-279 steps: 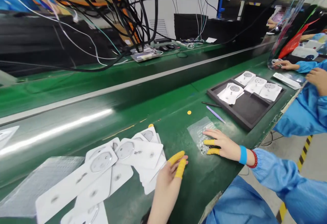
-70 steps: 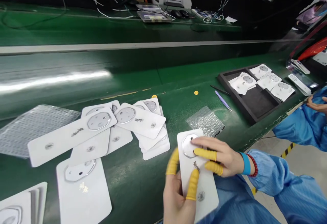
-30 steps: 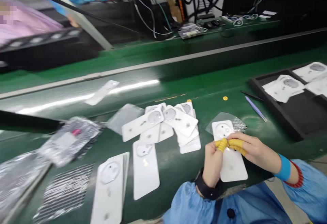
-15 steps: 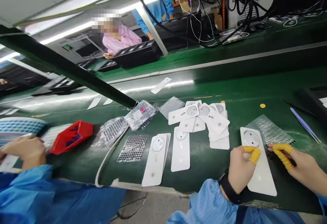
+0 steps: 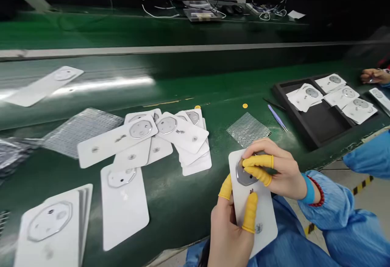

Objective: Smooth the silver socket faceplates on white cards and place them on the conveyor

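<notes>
A white phone back cover (image 5: 265, 218) with a grey octagonal camera area is tilted up off the bench edge. My left hand (image 5: 233, 222) is closed around its left side, thumb on the face, in yellow finger cots. Over the camera area, my right hand (image 5: 271, 169) has its cot-covered fingertips pinched together against the cover; whatever is between them is hidden. Just beyond lies a clear plastic sheet (image 5: 248, 129) with small black dots along its right corner. Purple-handled tweezers (image 5: 276, 117) rest to the right of that sheet.
Loose white covers (image 5: 183, 137) are piled on the green bench (image 5: 179, 210), with a stack (image 5: 51, 230) at front left. A black divided tray (image 5: 329, 131) holds more covers at right. A co-worker's hand (image 5: 374, 75) is beyond it. Bubble wrap (image 5: 82, 131) lies left.
The view has swung right and closer. My left hand has lifted the cover off the bench and grips it. My right hand has moved from beside the plastic sheet onto the camera area.
</notes>
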Demonstrator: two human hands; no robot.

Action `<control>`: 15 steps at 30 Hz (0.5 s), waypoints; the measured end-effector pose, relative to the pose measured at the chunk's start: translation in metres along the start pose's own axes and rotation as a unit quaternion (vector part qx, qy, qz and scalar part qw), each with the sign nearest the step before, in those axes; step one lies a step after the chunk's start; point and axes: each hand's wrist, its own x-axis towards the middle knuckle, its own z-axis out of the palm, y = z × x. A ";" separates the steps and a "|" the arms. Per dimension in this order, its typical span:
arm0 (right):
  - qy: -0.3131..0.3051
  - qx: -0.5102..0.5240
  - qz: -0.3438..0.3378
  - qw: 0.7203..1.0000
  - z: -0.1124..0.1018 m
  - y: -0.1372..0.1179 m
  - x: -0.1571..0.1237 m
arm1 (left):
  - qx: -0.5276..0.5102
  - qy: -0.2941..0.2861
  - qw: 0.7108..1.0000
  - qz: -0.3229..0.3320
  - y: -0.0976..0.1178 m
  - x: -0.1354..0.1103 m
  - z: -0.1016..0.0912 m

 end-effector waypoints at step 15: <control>-0.044 -0.008 0.011 0.999 -0.008 0.002 -0.004 | 0.106 -0.026 0.993 0.043 -0.009 -0.011 -0.006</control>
